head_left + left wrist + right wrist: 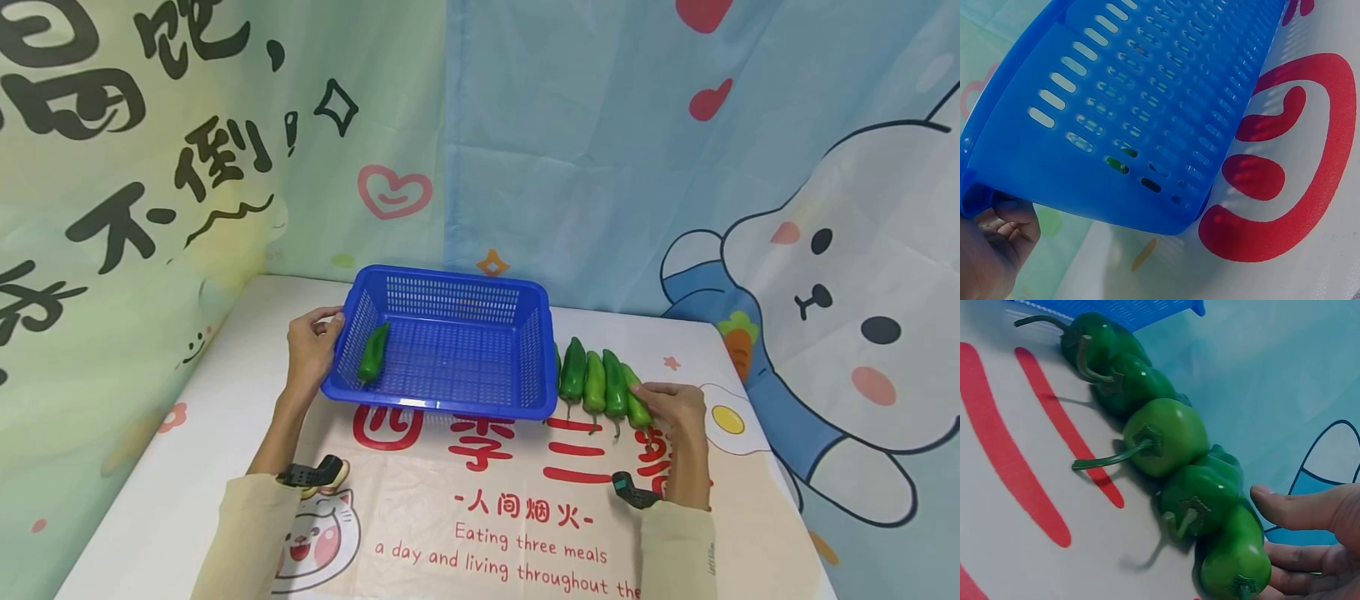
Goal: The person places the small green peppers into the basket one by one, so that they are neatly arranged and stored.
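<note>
A blue plastic basket (442,407) with slotted walls stands on the table, and one green pepper (373,354) lies inside near its left wall. My left hand (309,350) grips the basket's left rim; in the left wrist view, the curled fingers (1017,219) show under the rim's corner. To the right of the basket, several green peppers (595,382) lie side by side in a row, stems toward me. My right hand (675,404) is at the rightmost pepper (1235,556), its fingers against that pepper's outer side. The thumb (1297,509) is extended and does not wrap over it.
The white table (195,433) bears a printed mat (465,492) with red lettering in front of the basket. A printed cloth backdrop (562,167) hangs behind and at both sides. The basket's right wall partly hides the leftmost pepper of the row.
</note>
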Tool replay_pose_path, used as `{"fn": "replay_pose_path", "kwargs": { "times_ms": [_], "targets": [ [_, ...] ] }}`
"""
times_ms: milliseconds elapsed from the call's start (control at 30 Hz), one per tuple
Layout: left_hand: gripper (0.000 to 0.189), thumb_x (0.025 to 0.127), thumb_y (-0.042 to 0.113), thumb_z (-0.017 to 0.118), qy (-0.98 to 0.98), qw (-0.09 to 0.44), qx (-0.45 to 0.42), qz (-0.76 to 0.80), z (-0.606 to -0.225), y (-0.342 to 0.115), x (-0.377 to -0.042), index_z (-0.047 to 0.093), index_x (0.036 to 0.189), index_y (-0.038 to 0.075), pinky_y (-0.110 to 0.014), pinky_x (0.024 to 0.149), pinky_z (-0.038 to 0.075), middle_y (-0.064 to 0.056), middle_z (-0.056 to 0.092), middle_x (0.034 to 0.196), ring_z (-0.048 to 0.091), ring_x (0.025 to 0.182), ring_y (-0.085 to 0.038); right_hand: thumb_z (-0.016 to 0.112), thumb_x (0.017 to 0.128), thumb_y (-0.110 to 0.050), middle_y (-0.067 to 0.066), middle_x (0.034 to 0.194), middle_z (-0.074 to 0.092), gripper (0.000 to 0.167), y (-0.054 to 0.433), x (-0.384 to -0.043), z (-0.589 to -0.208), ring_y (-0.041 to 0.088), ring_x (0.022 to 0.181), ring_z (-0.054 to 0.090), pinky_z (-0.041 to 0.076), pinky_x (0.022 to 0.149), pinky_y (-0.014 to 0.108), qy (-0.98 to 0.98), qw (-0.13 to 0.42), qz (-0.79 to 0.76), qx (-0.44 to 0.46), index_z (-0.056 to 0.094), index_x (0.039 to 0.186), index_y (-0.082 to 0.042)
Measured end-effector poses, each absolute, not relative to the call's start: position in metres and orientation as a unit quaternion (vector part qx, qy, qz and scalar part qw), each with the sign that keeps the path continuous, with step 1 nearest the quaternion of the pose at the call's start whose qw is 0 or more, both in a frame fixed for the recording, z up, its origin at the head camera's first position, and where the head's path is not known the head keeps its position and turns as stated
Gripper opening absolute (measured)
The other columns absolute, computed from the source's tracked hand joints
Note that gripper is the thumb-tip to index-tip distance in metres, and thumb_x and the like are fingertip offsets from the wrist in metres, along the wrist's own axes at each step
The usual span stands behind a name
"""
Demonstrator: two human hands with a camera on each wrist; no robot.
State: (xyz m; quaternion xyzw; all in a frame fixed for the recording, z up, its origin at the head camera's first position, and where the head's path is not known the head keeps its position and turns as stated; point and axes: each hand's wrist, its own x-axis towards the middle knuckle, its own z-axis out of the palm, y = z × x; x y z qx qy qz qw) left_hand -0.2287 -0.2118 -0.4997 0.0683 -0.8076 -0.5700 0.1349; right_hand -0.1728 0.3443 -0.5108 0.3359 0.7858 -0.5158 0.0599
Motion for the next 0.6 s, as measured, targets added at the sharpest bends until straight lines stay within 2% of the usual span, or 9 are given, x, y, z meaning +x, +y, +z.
{"fn": "replay_pose_path", "kwargs": {
  "times_ms": [67,100,333,600],
  "targets": [
    [0.033,0.111,0.019,0.064,-0.808,0.135,0.068,-0.569,-0.500,-0.212,-0.229,0.075,0.134,-0.002,-0.016,0.055,0.049,-0.028,0.074,0.093,0.061,0.063,-0.002,0.077,0.103,-0.025,0.030,0.155,0.052,0.059,0.341,-0.172,-0.512,0.032,0.126,0.054,0.051,0.076,0.015,0.786,0.045,-0.517,0.336,0.060,0.147,0.009],
    [0.033,0.111,0.019,0.064,-0.808,0.135,0.068,-0.570,-0.500,-0.212,-0.229,0.075,0.134,-0.002,-0.016,0.055,0.049,-0.027,0.074,0.092,0.061,0.063,-0.002,0.077,0.102,-0.024,0.030,0.154,0.053,0.057,0.340,-0.172,-0.512,0.032,0.124,0.054,0.047,0.071,0.013,0.787,0.039,-0.515,0.338,0.061,0.146,0.009],
    [0.033,0.111,0.019,0.064,-0.806,0.136,0.067,-0.573,-0.500,-0.213,-0.229,0.075,0.134,-0.002,-0.017,0.054,0.048,-0.022,0.073,0.087,0.060,0.062,-0.003,0.076,0.103,-0.023,0.030,0.152,0.055,0.053,0.334,-0.174,-0.511,0.035,0.123,0.052,0.048,0.090,0.031,0.801,0.029,-0.489,0.345,0.063,0.143,0.009],
    [0.034,0.111,0.020,0.063,-0.805,0.135,0.064,-0.574,-0.501,-0.214,-0.231,0.074,0.134,-0.003,-0.017,0.054,0.049,-0.021,0.074,0.087,0.060,0.061,-0.003,0.073,0.105,-0.023,0.031,0.155,0.053,0.055,0.332,-0.172,-0.512,0.037,0.129,0.051,0.049,0.106,0.042,0.809,0.032,-0.484,0.333,0.061,0.148,0.008]
  ]
}}
